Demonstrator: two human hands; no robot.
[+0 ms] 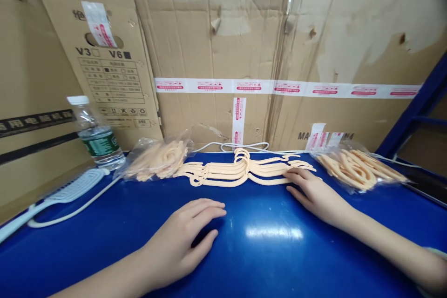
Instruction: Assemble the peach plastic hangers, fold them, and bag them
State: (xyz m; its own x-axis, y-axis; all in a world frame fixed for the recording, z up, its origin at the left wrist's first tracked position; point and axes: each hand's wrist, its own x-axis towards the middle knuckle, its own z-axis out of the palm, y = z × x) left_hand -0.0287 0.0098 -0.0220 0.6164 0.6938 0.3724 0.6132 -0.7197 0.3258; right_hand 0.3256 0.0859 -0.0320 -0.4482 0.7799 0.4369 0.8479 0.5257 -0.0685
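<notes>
Several cream-coloured folding hangers (226, 168) lie overlapping in a row on the blue table, their hooks bunched at the middle. My right hand (312, 193) rests at the right end of the hangers, its fingertips at the nearest arm; the fingers are apart and grip nothing that I can see. Over the bare tabletop in front of the hangers, my left hand (192, 230) is held with fingers extended and thumb apart, holding nothing.
Clear plastic bags of similar cream pieces lie left (157, 160) and right (359, 167). A water bottle (99, 137) and a pale blue hairbrush (77, 186) are at the left. Cardboard (216, 46) walls the back; a white cable (213, 145) runs along the table (272, 265).
</notes>
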